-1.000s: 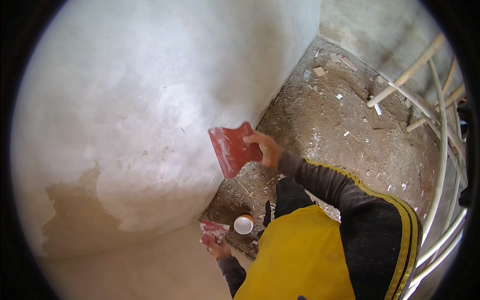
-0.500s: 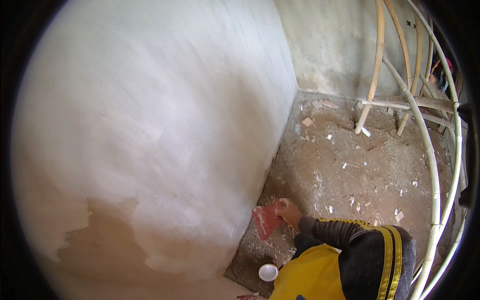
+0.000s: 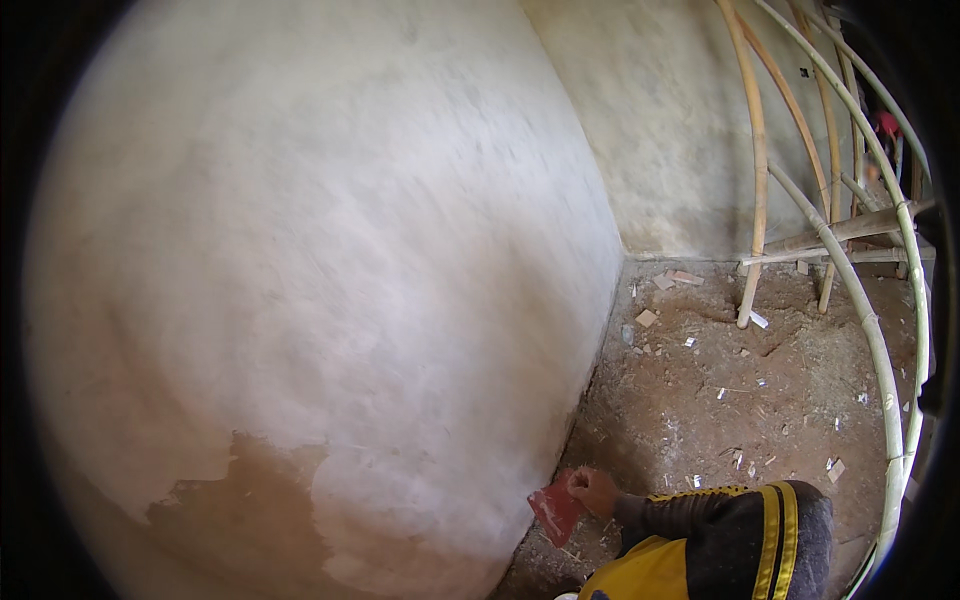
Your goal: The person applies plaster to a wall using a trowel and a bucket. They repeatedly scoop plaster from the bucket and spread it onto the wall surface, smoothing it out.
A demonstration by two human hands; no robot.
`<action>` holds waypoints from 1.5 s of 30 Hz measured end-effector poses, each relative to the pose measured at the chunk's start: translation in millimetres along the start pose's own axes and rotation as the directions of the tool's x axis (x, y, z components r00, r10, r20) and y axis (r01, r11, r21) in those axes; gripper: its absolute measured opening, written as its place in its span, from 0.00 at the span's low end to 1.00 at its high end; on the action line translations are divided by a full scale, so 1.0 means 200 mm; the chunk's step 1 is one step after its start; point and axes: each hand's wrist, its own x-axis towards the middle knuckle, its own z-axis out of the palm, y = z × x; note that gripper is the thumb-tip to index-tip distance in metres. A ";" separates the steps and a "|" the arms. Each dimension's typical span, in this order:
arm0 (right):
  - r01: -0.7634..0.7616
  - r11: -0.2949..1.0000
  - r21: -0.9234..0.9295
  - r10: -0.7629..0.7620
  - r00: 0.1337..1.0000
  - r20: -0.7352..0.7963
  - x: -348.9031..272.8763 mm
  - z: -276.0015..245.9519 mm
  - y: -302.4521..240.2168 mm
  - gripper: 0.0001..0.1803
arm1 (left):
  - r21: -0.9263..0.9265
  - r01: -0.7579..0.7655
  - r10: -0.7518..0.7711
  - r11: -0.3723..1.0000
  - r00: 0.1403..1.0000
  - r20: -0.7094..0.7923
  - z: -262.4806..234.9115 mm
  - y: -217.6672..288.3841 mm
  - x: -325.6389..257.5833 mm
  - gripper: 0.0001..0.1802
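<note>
1. The left hand is out of sight, beyond the lower edge, so its grip cannot be told.
2. The right hand (image 3: 592, 491) is closed around the top edge of a flat red plastic scraper blade (image 3: 556, 508); the fingers themselves are small and slightly blurred.
3. The scraper sits low in the view, at the foot of the wall, its lower corner pointing down toward the floor; whether its edge touches the wall is hard to make out.
4. The right forearm is covered by a dark knitted sleeve with yellow stripes (image 3: 730, 520), and a yellow garment (image 3: 655, 575) is cut off by the bottom edge.
5. The broad white-plastered wall (image 3: 330, 260) looks smooth and chalky, motion-blurred across its middle.
6. A ragged bare patch of brown, uncoated surface (image 3: 250, 500) shows at the wall's lower left.
7. The rough brown dirt floor (image 3: 720, 400) is gritty and strewn with small pale chips and scraps.
8. Pale bamboo scaffold poles (image 3: 755, 180) stand and bend at the right, lashed together, their tops cut off by the dark rim.
9. A second, greyer plaster wall (image 3: 660, 120) meets the first at the corner.
</note>
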 end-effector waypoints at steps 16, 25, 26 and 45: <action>-0.082 0.985 0.153 0.067 0.993 0.100 -0.21 -0.02 -0.02 0.19 | -0.001 -0.056 0.056 0.998 0.998 0.007 0.30 0.25 0.44 0.25; -0.093 0.944 0.318 0.061 0.992 0.106 -0.35 -0.02 -0.05 0.19 | 0.010 -0.064 0.064 0.998 0.997 0.034 0.35 0.30 0.61 0.24; -0.124 0.923 0.364 0.087 0.989 0.116 -0.36 -0.03 -0.03 0.19 | -0.004 -0.060 0.060 0.998 0.998 0.026 0.36 0.30 0.62 0.24; -0.127 0.942 0.311 0.130 0.991 0.012 -0.26 -0.16 0.23 0.11 | -0.064 -0.057 0.062 0.996 0.995 0.081 0.38 0.34 0.54 0.23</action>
